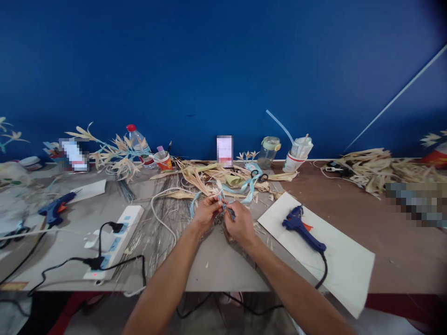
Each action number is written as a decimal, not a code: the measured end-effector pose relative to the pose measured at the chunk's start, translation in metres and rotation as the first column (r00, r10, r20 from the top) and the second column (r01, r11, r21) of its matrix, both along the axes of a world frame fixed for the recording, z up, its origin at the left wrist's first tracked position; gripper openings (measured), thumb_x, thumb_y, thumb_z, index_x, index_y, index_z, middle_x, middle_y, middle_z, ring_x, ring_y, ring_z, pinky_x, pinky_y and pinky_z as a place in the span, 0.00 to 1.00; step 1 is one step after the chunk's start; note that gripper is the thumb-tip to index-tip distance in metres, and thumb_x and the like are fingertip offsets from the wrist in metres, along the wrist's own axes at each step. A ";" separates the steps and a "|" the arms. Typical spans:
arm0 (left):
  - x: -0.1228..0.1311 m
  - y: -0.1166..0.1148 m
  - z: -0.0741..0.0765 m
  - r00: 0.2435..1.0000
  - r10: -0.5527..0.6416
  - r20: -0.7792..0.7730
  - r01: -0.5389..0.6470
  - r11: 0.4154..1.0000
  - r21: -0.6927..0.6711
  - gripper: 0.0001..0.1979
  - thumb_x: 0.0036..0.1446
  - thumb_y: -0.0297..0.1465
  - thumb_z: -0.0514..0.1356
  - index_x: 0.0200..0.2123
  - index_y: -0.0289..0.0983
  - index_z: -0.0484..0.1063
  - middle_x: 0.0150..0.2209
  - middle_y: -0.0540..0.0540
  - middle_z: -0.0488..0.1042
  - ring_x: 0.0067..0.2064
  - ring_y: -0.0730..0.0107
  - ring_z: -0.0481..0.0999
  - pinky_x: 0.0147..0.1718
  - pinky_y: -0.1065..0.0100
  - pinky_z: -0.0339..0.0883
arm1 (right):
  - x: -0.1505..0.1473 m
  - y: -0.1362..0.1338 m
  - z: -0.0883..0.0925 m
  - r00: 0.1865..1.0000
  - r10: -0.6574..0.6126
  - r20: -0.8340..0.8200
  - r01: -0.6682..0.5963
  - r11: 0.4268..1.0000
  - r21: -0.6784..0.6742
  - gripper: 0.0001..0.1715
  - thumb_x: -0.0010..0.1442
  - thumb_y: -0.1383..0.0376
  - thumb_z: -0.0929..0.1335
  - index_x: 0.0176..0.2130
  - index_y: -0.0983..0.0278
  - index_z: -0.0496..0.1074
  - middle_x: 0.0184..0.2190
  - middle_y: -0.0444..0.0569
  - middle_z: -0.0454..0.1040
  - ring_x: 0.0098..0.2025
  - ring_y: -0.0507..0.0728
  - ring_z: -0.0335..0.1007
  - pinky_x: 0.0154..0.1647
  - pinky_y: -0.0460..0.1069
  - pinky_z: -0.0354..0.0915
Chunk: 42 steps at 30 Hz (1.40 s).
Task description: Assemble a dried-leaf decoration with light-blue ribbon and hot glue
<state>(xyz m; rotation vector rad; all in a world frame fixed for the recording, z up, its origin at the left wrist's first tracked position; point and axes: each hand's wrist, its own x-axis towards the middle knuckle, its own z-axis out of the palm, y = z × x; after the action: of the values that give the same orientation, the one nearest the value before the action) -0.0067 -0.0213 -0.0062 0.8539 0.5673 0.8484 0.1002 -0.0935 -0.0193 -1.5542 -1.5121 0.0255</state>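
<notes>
My left hand (206,213) and my right hand (240,223) meet over the middle of the table. Between their pinched fingertips is a small stem wrapped in light blue ribbon (221,200), with a pale husk tip above it. Light blue ribbon (248,191) loops over the husks to the right of the fingers. Dry corn husks (199,176) lie in a loose pile just behind my hands. Black-handled scissors (259,176) rest among the husks and ribbon.
A blue glue gun (303,229) lies on a white board (335,251) at right. At left are a power strip (117,242), another glue gun (56,209) and thin wires (162,237). A phone (224,151), bottle (138,142), jar (268,151) and cups stand behind.
</notes>
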 end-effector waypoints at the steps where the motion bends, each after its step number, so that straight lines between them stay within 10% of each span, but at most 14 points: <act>1: 0.000 0.000 -0.001 1.000 -0.003 0.000 0.003 1.000 0.001 0.11 0.36 0.28 0.70 0.24 0.33 0.72 0.26 0.49 0.74 0.23 0.81 0.66 0.23 0.77 0.60 | 0.000 0.000 0.000 1.000 -0.011 0.015 0.011 1.000 -0.002 0.07 0.55 0.69 0.62 0.32 0.64 0.70 0.29 0.51 0.72 0.33 0.57 0.68 0.35 0.50 0.62; 24: 0.004 -0.004 0.000 1.000 0.002 -0.007 -0.002 1.000 0.002 0.12 0.36 0.30 0.71 0.25 0.34 0.72 0.23 0.54 0.68 0.22 0.83 0.62 0.23 0.77 0.58 | 0.007 -0.001 0.000 0.976 -0.078 0.206 0.070 0.996 0.046 0.07 0.58 0.66 0.63 0.33 0.64 0.69 0.28 0.51 0.71 0.33 0.58 0.66 0.36 0.50 0.61; 42: 0.006 -0.006 -0.004 0.992 -0.095 -0.086 0.098 0.994 0.038 0.13 0.40 0.35 0.69 0.28 0.34 0.71 0.21 0.54 0.66 0.20 0.82 0.63 0.21 0.76 0.57 | 0.010 0.009 0.001 0.801 0.036 -0.598 -0.080 0.996 -0.048 0.12 0.58 0.58 0.63 0.30 0.63 0.69 0.22 0.43 0.69 0.24 0.52 0.63 0.26 0.47 0.60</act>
<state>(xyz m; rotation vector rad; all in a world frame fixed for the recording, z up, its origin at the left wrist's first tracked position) -0.0006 -0.0273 -0.0097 0.9514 0.5790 0.7408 0.1101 -0.0849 -0.0181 -1.3716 -1.0524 0.5648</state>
